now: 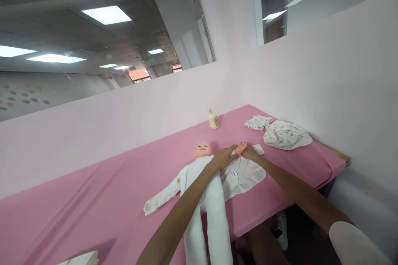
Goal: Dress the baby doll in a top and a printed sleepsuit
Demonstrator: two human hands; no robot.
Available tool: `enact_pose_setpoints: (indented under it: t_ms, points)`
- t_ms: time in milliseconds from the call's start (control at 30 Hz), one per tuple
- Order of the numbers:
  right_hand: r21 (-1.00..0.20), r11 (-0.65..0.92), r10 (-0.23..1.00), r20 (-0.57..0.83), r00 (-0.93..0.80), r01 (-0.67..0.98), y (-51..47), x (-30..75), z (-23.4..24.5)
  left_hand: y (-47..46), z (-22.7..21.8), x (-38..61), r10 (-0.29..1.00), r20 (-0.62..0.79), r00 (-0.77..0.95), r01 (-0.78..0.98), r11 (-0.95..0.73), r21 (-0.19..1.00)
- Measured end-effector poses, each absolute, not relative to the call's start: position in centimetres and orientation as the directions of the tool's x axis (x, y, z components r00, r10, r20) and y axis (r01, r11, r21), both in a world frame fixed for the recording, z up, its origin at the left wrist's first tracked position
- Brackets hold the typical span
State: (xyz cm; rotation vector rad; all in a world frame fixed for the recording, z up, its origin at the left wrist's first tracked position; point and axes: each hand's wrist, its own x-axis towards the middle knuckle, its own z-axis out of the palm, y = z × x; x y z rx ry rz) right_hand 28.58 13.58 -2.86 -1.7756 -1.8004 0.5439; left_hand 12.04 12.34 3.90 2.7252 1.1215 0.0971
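Observation:
A baby doll [203, 149] lies on its back on the pink-covered table, its head toward the wall. White clothing [207, 190] covers its body and hangs down over its legs. Under the doll a white baby shirt [244, 176] is spread out to the right, with a printed sleeve [166, 194] stretched to the left. My left hand [224, 158] is closed around the doll's bare arm, near the wrist. My right hand [249, 151] pinches the doll's hand [241, 147] from the other side. The shirt's right cuff [258, 149] lies just beyond my right hand.
A pale yellow pump bottle [214, 120] stands near the wall. Folded printed cloth [258, 122] and a bunched printed cloth [286, 135] lie at the right back. Another white cloth piece [81, 259] shows at the lower left. Walls [329, 78] border the table behind and right.

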Motion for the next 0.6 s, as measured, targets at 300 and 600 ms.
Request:
enact_pose_setpoints:
  t_ms: [300, 600]
  points:
    - [-0.482, -0.079, 0.993, 0.039, 0.111, 0.873, 12.6, 31.1, -2.1, 12.7, 3.2, 12.6, 0.736, -0.184, 0.652, 0.757, -0.645, 0.102]
    - [-0.511, -0.081, 0.990, 0.061, 0.131, 0.856, 11.9, 31.0, -1.7, 13.5, 2.5, 12.7, 0.726, -0.266, 0.634, 0.765, -0.640, 0.077]
